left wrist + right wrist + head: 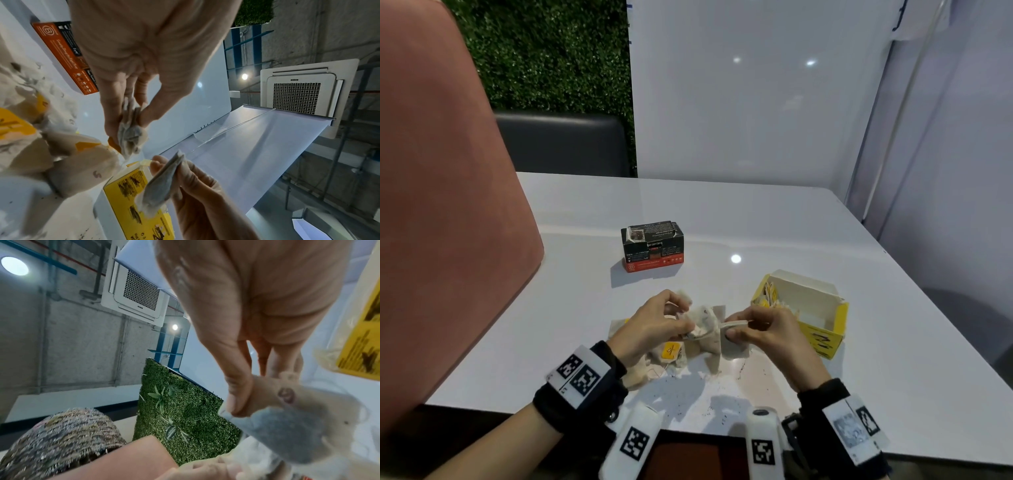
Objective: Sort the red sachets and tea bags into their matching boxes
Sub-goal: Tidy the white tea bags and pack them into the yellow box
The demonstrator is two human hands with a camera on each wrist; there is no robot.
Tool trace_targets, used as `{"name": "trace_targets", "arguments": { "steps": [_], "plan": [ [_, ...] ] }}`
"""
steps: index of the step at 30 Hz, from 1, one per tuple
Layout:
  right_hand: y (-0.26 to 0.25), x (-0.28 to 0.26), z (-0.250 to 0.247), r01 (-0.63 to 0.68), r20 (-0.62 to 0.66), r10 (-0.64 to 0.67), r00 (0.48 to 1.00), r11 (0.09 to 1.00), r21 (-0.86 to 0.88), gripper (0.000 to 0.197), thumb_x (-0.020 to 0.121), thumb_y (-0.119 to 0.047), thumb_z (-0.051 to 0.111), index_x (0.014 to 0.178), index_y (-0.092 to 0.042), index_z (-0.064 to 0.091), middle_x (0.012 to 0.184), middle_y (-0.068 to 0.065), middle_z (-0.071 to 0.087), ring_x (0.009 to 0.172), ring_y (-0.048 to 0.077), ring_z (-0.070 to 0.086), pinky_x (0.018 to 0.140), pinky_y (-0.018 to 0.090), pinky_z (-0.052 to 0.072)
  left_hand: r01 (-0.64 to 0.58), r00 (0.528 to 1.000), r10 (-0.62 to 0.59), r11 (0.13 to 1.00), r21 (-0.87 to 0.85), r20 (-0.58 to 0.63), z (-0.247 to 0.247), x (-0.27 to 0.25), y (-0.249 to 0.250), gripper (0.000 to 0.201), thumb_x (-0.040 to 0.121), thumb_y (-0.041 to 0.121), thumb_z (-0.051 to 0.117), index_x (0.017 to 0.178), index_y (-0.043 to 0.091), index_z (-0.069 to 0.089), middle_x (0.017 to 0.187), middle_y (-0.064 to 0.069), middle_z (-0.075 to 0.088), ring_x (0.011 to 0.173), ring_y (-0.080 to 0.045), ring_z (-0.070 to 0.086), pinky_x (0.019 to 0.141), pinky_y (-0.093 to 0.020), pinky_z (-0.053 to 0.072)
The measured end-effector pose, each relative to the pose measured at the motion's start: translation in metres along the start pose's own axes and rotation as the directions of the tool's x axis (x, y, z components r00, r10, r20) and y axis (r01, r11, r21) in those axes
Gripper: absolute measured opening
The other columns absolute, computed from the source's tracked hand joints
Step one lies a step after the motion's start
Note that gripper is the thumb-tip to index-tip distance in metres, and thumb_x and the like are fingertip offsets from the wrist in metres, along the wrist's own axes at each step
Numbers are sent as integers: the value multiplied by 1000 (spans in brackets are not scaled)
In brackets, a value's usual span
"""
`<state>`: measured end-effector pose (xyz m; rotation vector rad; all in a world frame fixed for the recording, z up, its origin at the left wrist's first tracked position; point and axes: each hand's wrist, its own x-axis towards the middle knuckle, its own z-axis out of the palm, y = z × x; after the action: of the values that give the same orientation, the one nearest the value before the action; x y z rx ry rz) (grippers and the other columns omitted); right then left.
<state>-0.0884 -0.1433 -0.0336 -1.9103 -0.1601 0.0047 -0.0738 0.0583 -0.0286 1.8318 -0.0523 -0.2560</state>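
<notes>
- Step in hand, as I judge it: separating tea bags out of the heap so each can go into the yellow box (822, 337); no red sachets lie loose, so the sachet half looks finished.
- The left hand (650, 329), just left of the yellow box, has its fingers (115, 113) and thumb pinched on a crumpled tea bag (131, 134) lifted off the heap.
- The right hand (767, 330), touching or just in front of the yellow box's near-left corner, grips a flat tea bag (162, 183) between thumb and curled fingers (236, 394); the right wrist view shows the thumb pressed on the bag's upper edge.
- The remaining tea bags (678, 356) lie in a loose heap on the white surface (893, 359), left of the yellow box and beneath both hands, with yellow paper tags among them.
- Next move, by my reading: the right hand need only swing its bag over the open top of the yellow box and let go; strings and tags may be tangled, so the two bags should be drawn apart gently.
- Count: two boxes, namely one yellow box, open, with bags already stacked at its left end, and one black-and-red box (653, 246) standing beyond and to the left of it.
- Two tea bags are in the hands; the heap holds several, too overlapped to count.
- Dark specks of spilled tea (739, 373) dot the surface in front of the yellow box.
</notes>
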Motion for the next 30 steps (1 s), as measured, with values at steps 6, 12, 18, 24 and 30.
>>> {"name": "trace_targets", "arguments": {
  "steps": [6, 12, 18, 24, 30],
  "plan": [
    [-4, 7, 4, 106, -210, -139, 968, 981, -163, 8, 80, -18, 70, 76, -20, 63, 79, -2, 67, 77, 12, 62, 58, 11, 43, 54, 997, -54, 998, -12, 52, 3, 1, 2, 27, 82, -1, 62, 105, 9, 51, 105, -14, 56, 89, -21, 61, 74, -24, 55],
    [-5, 2, 4, -184, 63, 173, 983, 936, 299, 16, 91, -17, 58, 102, -7, 53, 102, 20, 63, 79, 29, 65, 53, 27, 53, 136, 988, -129, 988, -79, 84, 2, 2, 3, 32, 83, -7, 59, 110, 7, 50, 110, -20, 59, 94, -26, 63, 75, -30, 56],
    [-15, 11, -7, 68, 225, -48, 973, 994, -85, 33, 87, -8, 62, 115, -14, 46, 84, 5, 57, 64, 12, 59, 58, 23, 52, 219, 968, -185, 954, -206, 172, -1, 3, 6, 33, 84, -15, 52, 111, 3, 50, 104, -22, 60, 90, -30, 64, 74, -34, 59],
    [-30, 26, -10, 136, 359, -93, 929, 986, -98, 40, 71, 0, 76, 101, -16, 54, 94, 10, 63, 72, 19, 59, 65, 30, 53, 241, 951, -187, 947, -213, 247, 3, 0, 7, 26, 86, -13, 51, 105, 5, 55, 116, -24, 57, 97, -30, 63, 73, -30, 60],
    [-26, 39, -3, 109, 370, -48, 928, 983, -146, 23, 73, -2, 74, 85, -16, 61, 80, 4, 63, 70, 19, 60, 62, 31, 52, 271, 943, -181, 905, -329, 279, 5, -2, 10, 21, 89, -9, 50, 107, -1, 56, 112, -25, 58, 94, -28, 64, 68, -29, 60]
  ]
}}
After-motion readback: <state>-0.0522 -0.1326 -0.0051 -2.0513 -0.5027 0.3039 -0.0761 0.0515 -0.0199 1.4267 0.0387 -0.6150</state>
